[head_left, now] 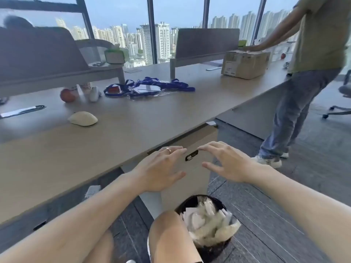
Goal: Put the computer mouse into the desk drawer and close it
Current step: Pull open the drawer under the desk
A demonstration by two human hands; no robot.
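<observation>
A cream computer mouse (83,118) lies on the wooden desk (133,118), left of centre and well away from both hands. Below the desk's front edge is the drawer front (197,141), shut, with a small black lock plate (191,155) in its middle. My left hand (161,168) hovers just left of that plate, fingers spread, a ring on one finger, holding nothing. My right hand (226,162) hovers just right of the plate, fingers apart and also empty. Whether the fingertips touch the drawer front I cannot tell.
A black waste bin (207,224) full of white wrappers stands on the floor by my knee. On the desk lie blue lanyards (152,87), a red ball (67,95) and a cardboard box (245,63). Another person (307,73) stands at the desk's right end.
</observation>
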